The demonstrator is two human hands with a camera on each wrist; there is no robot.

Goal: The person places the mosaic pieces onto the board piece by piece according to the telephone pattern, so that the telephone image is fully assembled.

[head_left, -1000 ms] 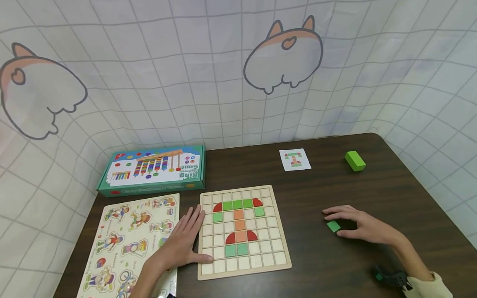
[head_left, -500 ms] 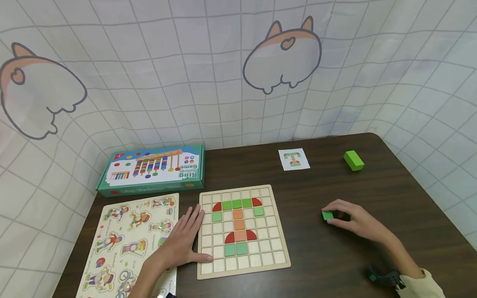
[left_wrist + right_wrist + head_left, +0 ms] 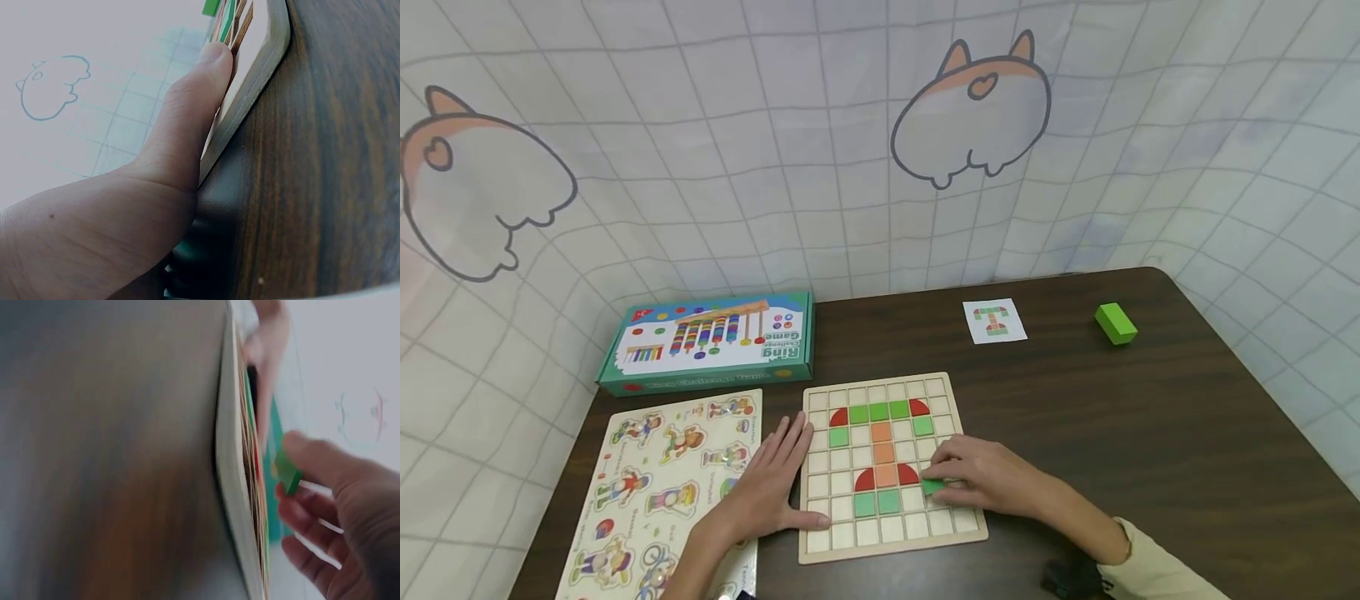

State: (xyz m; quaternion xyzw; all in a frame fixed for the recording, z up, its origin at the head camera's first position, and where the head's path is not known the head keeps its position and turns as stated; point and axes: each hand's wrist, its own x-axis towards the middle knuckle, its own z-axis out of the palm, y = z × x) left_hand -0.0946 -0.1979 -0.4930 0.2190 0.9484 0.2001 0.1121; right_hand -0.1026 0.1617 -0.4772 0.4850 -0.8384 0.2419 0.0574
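Note:
A wooden grid board [image 3: 850, 547] lies on the dark table, with red quarter-round tiles [image 3: 865, 480], orange square tiles [image 3: 883, 452] and green square tiles [image 3: 878, 412] set in its cells. My left hand [image 3: 767, 486] rests with spread fingers on the board's left edge, the thumb across its rim in the left wrist view. Over the right part of the board, my right hand [image 3: 988, 477] pinches a green square tile [image 3: 932, 486] between thumb and fingers. In the right wrist view the pinched tile shows its thick side, held just off the board.
A small printed pattern card [image 3: 995, 322] lies behind the board. Farther right stands a green block [image 3: 1116, 323]. To the left are a picture puzzle board [image 3: 655, 450] and a teal game box [image 3: 707, 342]. A patterned curtain hangs behind the table.
My right hand took hold of the green tile on the table at the right and carried it left over the board. My left hand has stayed in place.

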